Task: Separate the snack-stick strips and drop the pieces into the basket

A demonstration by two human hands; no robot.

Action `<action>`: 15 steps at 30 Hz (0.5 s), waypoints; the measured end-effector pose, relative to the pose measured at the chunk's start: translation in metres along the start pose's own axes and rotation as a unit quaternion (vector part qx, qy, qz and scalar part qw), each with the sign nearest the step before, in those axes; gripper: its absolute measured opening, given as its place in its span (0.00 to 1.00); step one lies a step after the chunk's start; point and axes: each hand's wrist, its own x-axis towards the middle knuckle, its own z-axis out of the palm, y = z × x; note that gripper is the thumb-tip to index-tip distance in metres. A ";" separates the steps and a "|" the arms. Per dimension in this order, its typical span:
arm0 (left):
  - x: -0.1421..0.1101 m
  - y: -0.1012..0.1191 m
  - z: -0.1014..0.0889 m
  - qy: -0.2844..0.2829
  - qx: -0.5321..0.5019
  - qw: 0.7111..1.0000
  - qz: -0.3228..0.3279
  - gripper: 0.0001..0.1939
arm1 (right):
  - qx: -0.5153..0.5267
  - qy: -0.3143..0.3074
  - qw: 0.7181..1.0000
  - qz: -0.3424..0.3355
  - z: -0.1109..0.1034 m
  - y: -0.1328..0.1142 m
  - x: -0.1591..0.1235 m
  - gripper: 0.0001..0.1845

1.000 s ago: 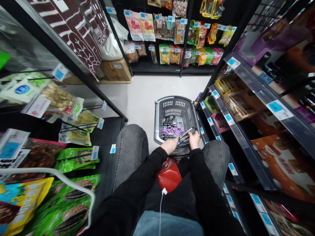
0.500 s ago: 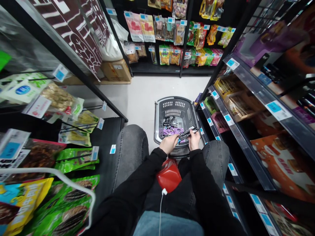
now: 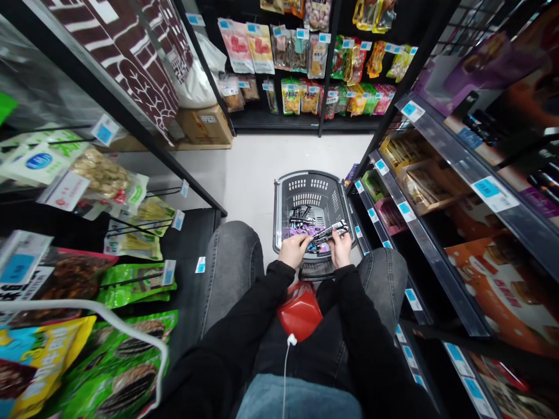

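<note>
Between my two hands, above the near edge of a grey shopping basket (image 3: 279, 203), is a small bundle of slim black-and-silver packets (image 3: 326, 232). My left hand (image 3: 295, 249) pinches the left end with thumb and fingers. At the other end, my right hand (image 3: 340, 247) grips the packets from below, its fingers wrapped round them. Inside the basket lie several loose black packets (image 3: 301, 216) and purple packets (image 3: 296, 230). The fingers partly hide how many packets I hold.
Shelves (image 3: 458, 221) with price tags run close along my right. Hanging snack bags (image 3: 135, 285) fill the left side. A rack (image 3: 279, 123) of snacks stands ahead, with a cardboard box (image 3: 205, 127) at its left. A red pouch (image 3: 300, 311) with a white cable rests at my lap.
My left hand has shifted slightly left and my right hand slightly down. The packets between them show more of their length.
</note>
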 end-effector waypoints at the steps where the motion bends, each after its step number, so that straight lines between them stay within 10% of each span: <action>1: 0.001 -0.001 -0.001 0.008 -0.012 1.000 0.014 0.15 | 0.004 -0.001 1.000 0.001 0.000 0.001 0.000 0.20; 15: 0.000 0.008 -0.010 -0.150 0.230 0.953 0.127 0.13 | 0.003 -0.001 1.000 0.025 -0.003 -0.007 0.001 0.20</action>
